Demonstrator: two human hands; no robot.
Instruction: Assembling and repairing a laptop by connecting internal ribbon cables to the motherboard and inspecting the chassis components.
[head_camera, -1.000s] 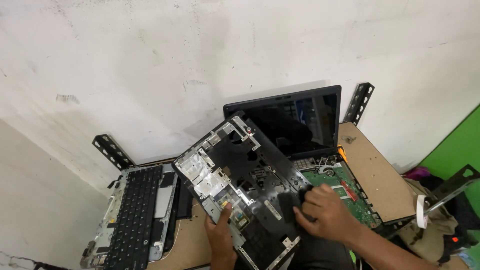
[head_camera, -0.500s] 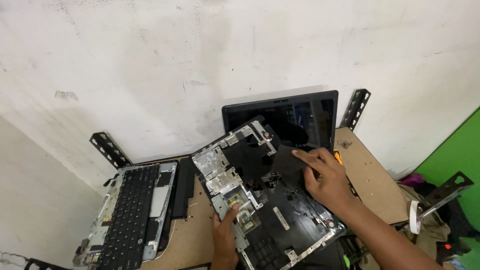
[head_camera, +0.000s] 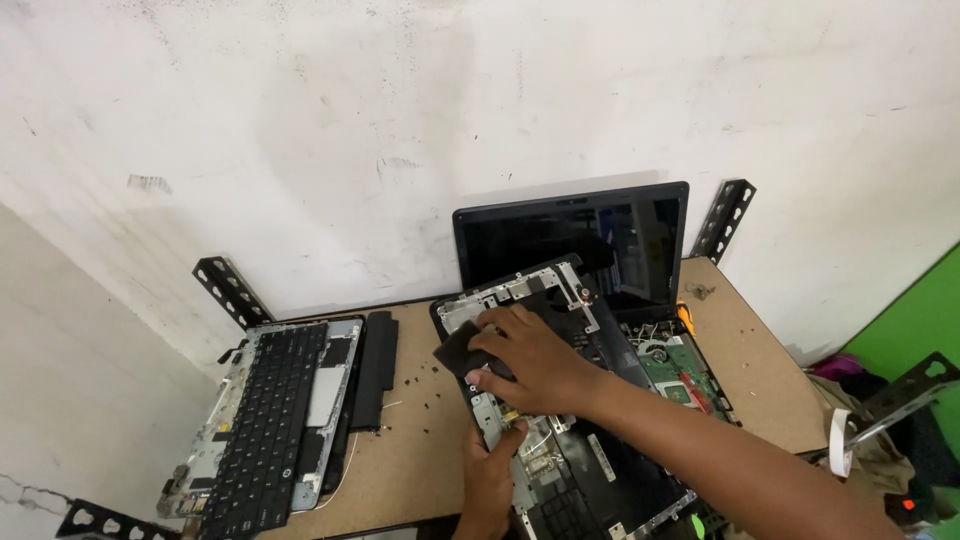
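Right hand (head_camera: 535, 362) spread flat on the laptop cover (head_camera: 520, 300), maybe pinching a dark pad (head_camera: 458, 350); left hand (head_camera: 490, 478) grips its near edge below.

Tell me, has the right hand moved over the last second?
Yes. The right hand has shifted left across the laptop cover, away from the green circuit board.

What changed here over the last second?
The right hand moved from the cover's right side onto its upper part, pressing it flatter over the laptop base. The left hand keeps gripping the cover. The keyboard and screen stayed put.
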